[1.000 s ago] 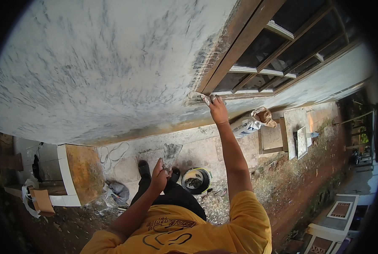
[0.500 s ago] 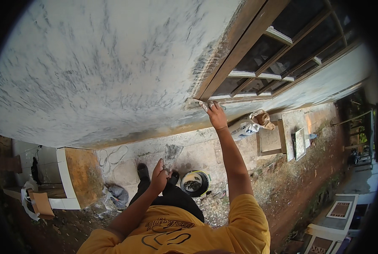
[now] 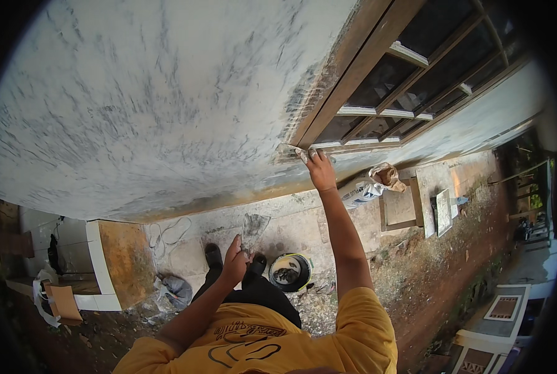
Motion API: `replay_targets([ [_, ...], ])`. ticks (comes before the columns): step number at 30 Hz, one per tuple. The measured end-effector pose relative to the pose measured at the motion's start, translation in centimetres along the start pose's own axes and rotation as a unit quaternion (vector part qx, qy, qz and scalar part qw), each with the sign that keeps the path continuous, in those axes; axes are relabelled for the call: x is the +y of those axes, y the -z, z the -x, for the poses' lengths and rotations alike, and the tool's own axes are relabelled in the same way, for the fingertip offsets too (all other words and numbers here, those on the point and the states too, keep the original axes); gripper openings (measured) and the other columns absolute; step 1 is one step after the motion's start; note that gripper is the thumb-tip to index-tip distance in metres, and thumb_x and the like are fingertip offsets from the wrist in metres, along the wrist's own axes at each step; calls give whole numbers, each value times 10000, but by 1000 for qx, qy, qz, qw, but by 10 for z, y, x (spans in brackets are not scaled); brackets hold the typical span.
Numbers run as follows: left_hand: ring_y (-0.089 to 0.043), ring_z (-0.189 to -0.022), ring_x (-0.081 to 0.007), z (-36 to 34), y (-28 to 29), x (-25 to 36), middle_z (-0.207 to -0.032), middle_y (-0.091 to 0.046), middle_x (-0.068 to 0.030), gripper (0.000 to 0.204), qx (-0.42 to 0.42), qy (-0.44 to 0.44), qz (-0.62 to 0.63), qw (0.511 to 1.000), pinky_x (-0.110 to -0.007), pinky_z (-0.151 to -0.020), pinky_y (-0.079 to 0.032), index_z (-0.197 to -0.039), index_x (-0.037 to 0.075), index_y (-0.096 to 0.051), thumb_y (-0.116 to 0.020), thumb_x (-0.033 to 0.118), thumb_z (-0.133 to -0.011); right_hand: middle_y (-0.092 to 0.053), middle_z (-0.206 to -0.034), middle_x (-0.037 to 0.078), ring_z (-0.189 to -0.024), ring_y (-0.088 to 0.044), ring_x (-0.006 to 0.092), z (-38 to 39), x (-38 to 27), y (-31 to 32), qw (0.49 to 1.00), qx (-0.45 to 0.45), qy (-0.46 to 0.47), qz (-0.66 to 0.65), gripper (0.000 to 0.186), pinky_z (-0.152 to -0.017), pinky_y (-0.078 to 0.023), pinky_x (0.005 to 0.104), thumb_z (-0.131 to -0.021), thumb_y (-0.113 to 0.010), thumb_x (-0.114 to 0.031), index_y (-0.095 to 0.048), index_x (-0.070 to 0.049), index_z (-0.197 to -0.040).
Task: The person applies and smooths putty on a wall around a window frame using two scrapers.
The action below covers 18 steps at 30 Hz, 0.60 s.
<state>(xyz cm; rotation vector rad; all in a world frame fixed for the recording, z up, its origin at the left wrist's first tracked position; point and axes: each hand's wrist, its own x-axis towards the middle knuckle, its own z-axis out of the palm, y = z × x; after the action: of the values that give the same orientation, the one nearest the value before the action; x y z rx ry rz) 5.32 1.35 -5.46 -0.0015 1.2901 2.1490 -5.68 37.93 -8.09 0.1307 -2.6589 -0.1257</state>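
Observation:
My right hand (image 3: 319, 169) is reached up to the lower corner of the wooden window frame (image 3: 334, 81). Its putty-smeared fingers close on a putty knife (image 3: 286, 153), whose blade lies against the wall (image 3: 166, 106). The knife's handle is hidden under the fingers. Lower down, in front of my body, my left hand (image 3: 233, 265) grips a second, wide putty knife (image 3: 254, 228) with grey putty on its blade. The wall is white with dark grey streaks, and a rough grey patch runs beside the frame.
A black bucket (image 3: 289, 272) with pale grey mix stands by my feet. Against the wall leans an opened white sack (image 3: 362, 189), beside a wooden stand (image 3: 400, 209). A tiled ledge (image 3: 107, 268) and a cardboard box (image 3: 64, 303) are at left; a dirt path runs along the right.
Both hands stay almost in place, still holding their knives. The view has shifted very slightly.

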Motion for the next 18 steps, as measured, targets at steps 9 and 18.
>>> replay_targets([
  [9,-433,-682,-112,10,11,5,-818,-492,-34,407,4,-13,-15,1000,-244,-633,-385,-1174,6,-424,-339,-25,-777,-556,-1100,79,-1061,-526,282,2,-13,15,997,68,-25,-28,406,-840,-473,402,-750,-528,-35,-638,-161,-1120],
  [18,-414,-656,-87,13,19,14,-823,-486,-26,365,-18,-29,-34,999,-213,-576,-347,-1163,12,-418,-319,-29,-814,-558,-1055,112,-1025,-533,317,8,-16,11,997,54,-30,-38,479,-823,-471,407,-741,-540,-7,-618,-172,-1185],
])
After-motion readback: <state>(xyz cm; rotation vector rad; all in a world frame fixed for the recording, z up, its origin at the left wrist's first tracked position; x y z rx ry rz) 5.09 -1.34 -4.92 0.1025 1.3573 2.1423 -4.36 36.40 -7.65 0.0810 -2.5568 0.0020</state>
